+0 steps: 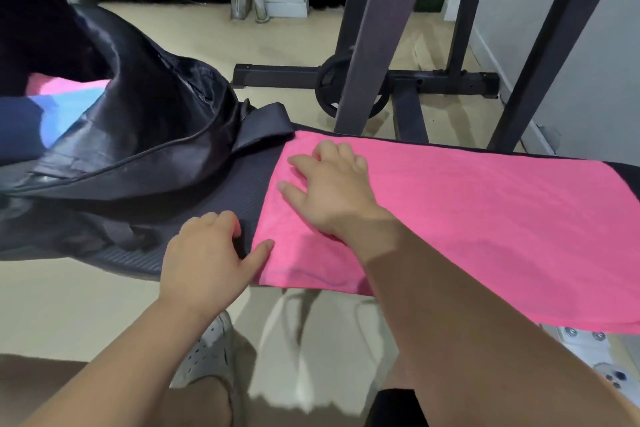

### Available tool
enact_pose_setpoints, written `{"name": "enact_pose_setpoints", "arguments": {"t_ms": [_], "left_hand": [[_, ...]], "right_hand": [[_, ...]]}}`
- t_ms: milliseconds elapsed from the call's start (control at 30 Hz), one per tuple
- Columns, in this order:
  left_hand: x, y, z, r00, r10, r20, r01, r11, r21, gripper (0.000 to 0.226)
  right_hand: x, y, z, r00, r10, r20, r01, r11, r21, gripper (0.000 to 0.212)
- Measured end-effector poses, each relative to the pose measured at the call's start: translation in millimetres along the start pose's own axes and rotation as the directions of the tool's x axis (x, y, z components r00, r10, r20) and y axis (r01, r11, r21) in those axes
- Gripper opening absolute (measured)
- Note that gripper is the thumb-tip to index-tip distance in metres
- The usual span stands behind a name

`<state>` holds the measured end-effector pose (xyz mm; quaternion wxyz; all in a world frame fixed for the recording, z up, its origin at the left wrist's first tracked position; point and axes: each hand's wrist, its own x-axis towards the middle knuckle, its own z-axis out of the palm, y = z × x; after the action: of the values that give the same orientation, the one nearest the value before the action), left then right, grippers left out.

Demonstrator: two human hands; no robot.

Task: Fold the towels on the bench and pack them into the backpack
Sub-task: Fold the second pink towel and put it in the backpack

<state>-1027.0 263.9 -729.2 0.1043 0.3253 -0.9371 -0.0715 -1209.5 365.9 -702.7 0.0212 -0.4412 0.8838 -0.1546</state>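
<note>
A black gym bench carries a pink towel, spread flat. The right hand presses it, fingers wide. Beside it the left hand touches the corner; maybe pinching, I cannot tell. Past both sits the open backpack. The first fold looks next: lift that end over.
</note>
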Motion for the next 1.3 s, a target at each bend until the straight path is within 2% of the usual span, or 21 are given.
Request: {"name": "enact_pose_setpoints", "arguments": {"t_ms": [100,200,333,433,500,567,633,700,800,867,967,1000,1067,1167,1300], "left_hand": [[-5.1,-6.0,1.2,1.0,-0.01,-0.002,0.01,0.998,-0.059,0.05],[-2.6,-4.8,4.6,1.0,0.024,0.019,-0.022,0.992,-0.123,0.042],[3.2,5.1,5.3,0.999,-0.006,0.048,0.017,0.97,-0.243,0.032],[4.4,11.7,3.8,0.997,0.022,0.076,-0.002,0.967,-0.254,0.028],[2.8,15.7,1.5,0.996,0.044,0.084,-0.02,0.962,-0.273,0.025],[0.5,21.0,-1.6,0.997,0.032,0.076,-0.003,0.933,-0.361,0.023],[-1.0,26.7,-5.5,0.997,-0.036,0.07,0.067,0.86,-0.506,0.021],[0.3,29.7,-9.0,0.992,-0.114,0.06,0.127,0.79,-0.6,0.019],[3.6,25.8,-12.1,0.965,-0.254,0.065,0.229,0.693,-0.684,0.017],[4.6,25.7,-17.3,0.951,-0.298,0.089,0.264,0.621,-0.738,0.015],[3.2,36.7,-27.0,0.964,-0.235,0.121,0.237,0.561,-0.793,0.02],[2.7,43.4,-30.4,0.972,-0.201,0.122,0.214,0.545,-0.811,0.022],[1.6,60.9,-37.9,0.987,-0.117,0.108,0.154,0.524,-0.838,0.024],[0.1,94.7,-40.7,0.996,0.023,0.087,0.064,0.5,-0.864,0.028],[-4.1,150.2,-29.5,0.976,0.196,0.1,-0.002,0.463,-0.887,0.026]], "right_hand": [[7.0,-26.9,16.7,0.995,-0.029,0.096,0.03,0.999,-0.016,0.055],[8.3,-38.6,29.1,0.989,-0.004,0.146,0.019,0.994,-0.105,0.054],[7.0,-40.3,29.7,0.997,0.026,0.066,-0.014,0.984,-0.176,0.051],[3.9,-35.5,25.5,1.0,0.024,0.01,-0.022,0.985,-0.172,0.049],[2.6,-28.5,24.4,0.999,0.025,-0.032,-0.027,0.996,-0.083,0.048],[1.5,-20.3,22.5,0.995,0.047,-0.084,-0.032,0.984,0.173,0.046],[1.3,-13.2,18.6,0.993,0.08,-0.082,-0.028,0.864,0.503,0.042],[1.8,-10.1,12.5,0.993,0.097,-0.063,-0.018,0.665,0.746,0.035],[3.7,-8.7,7.1,0.995,0.101,0.029,-0.063,0.364,0.929,0.04],[4.3,-7.3,8.0,0.988,0.103,0.111,-0.135,0.255,0.958,0.05],[2.8,-3.9,7.0,0.979,0.172,0.113,-0.151,0.224,0.963,0.059],[1.1,-0.6,5.6,0.972,0.218,0.092,-0.14,0.216,0.966,0.057],[-4.8,9.5,-0.2,0.942,0.331,0.05,-0.122,0.2,0.972,0.038],[-15.4,35.0,-15.8,0.866,0.499,0.029,-0.13,0.169,0.977,0.017],[-31.9,85.5,-36.5,0.76,0.65,0.014,-0.197,0.21,0.958,0.017]]}}
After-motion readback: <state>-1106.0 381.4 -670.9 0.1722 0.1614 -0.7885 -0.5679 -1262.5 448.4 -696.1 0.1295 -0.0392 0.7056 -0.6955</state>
